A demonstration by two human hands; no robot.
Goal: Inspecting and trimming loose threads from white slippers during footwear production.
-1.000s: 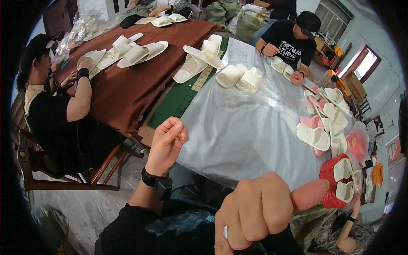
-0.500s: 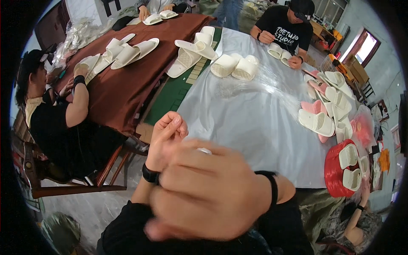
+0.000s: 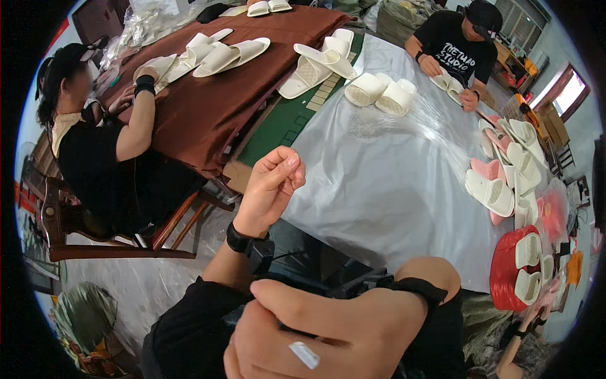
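Can count one bare left hand (image 3: 275, 184), one bare right hand (image 3: 322, 328), one brown cloth (image 3: 202, 129), one silvery sheet (image 3: 379, 196), two white slippers (image 3: 396, 97) by the sheet's clear film (image 3: 413, 126), two further slippers (image 3: 528, 251) against one red bundle (image 3: 503, 271); cannot number the heap at right (image 3: 514, 167).

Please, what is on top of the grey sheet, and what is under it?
On the grey sheet lie white slippers, crumpled clear plastic and, at the right, a pile of white and pink slippers. What is beneath is covered and cannot be seen.
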